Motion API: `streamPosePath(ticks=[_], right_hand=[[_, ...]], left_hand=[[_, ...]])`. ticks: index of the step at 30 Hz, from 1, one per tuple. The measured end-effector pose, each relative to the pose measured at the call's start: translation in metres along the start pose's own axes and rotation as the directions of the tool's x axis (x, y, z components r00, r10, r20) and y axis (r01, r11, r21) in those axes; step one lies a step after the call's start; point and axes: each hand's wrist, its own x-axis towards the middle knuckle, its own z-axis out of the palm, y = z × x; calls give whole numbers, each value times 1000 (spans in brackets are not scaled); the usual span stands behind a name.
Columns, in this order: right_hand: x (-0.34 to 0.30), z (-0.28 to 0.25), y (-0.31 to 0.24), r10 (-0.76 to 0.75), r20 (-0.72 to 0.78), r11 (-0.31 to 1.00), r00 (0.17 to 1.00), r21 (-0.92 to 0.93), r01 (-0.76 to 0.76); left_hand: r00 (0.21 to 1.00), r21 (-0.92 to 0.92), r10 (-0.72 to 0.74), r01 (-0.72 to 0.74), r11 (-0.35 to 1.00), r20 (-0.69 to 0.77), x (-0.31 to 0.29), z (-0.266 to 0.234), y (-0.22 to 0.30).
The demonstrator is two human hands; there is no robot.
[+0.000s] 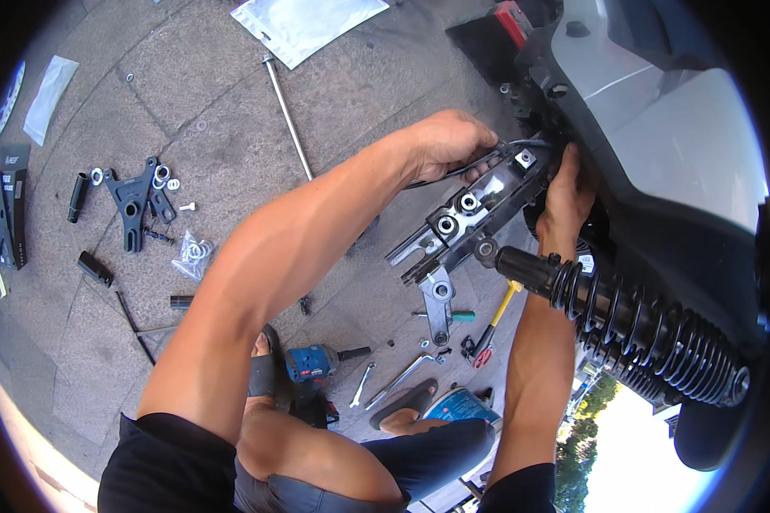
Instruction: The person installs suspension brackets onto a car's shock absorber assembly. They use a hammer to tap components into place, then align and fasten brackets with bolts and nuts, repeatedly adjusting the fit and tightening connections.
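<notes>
Pinching a black cable (489, 157) in the left hand (455, 147), just beside the metal arm (493, 190), probably to stop it flopping about. Tucking the right hand (566, 202) near the arm's upper end, maybe for support, but can't tell its grip.

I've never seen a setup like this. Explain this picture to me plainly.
No machine does the work: a person uses their bare left hand and right hand. The picture comes from a wide fisheye camera worn on the head, looking down, so straight edges bend near its rim.

The left hand holds a thin black cable beside a metal arm. The right hand is on the arm's other side, by a grey panel; partly hidden, so I can't tell what it grips. Nearby is a coil-spring shock absorber.

On the paved ground lie a long metal rod, a black three-armed bracket, a blue power tool and a wrench.
</notes>
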Motion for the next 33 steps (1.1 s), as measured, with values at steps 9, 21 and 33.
streamPosePath(ticks=[9, 21, 33], right_hand=[[-89, 3, -4, 274, 713, 578, 646, 415, -703], [-83, -3, -25, 377, 671, 657, 639, 292, -695], [-80, -22, -22, 344, 716, 679, 607, 257, -688]], left_hand=[[991, -1, -32, 32, 999, 127, 1, -10, 1], [949, 614, 9, -211, 761, 315, 28, -8, 10], [933, 740, -50, -250, 625, 358, 26, 0, 15]])
